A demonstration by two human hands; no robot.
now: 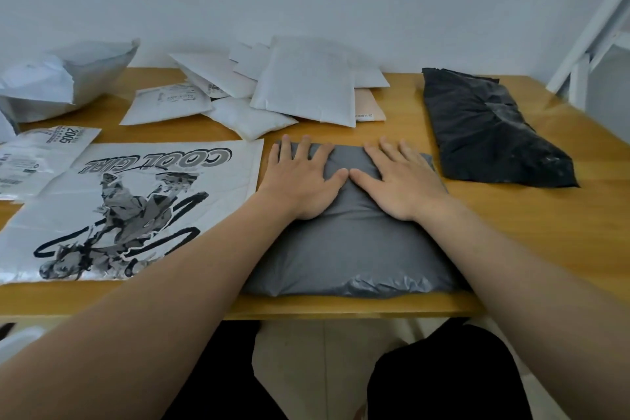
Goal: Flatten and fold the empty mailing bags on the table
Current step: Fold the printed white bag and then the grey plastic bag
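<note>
I see the grey mailing bag (347, 249) lying on the wooden worktop (531, 235), right at its near edge and between my forearms. It is matte, dark grey plastic, puffed up like a pillow in its near half, with a crinkled seam along the near side. The far end looks folded over or tucked under my palms; creases run out from where my thumbs meet.

My left hand (303, 177) lies flat on the far left part of the bag, fingers straight and slightly spread, pointing away from me, gripping nothing. My right hand (399, 177) lies the same way on the far right part, palm down, fingers extended. The two thumb tips touch or nearly touch at the bag's middle. Both hands press on the bag rather than hold it.

Just left of the grey bag, a large white bag printed "COOL GIRL" (136, 208) lies flat, its edge beside my left wrist. Beyond it, at the left edge, is a white bag with shipping labels (41, 160). A heap of white padded mailers (289, 85) sits at the far middle of the worktop, close to my fingertips but apart from them. A crumpled white bag (64, 78) stands open at the far left. To the right, well apart from my right hand, lies a black bag (487, 129), wrinkled and long.
</note>
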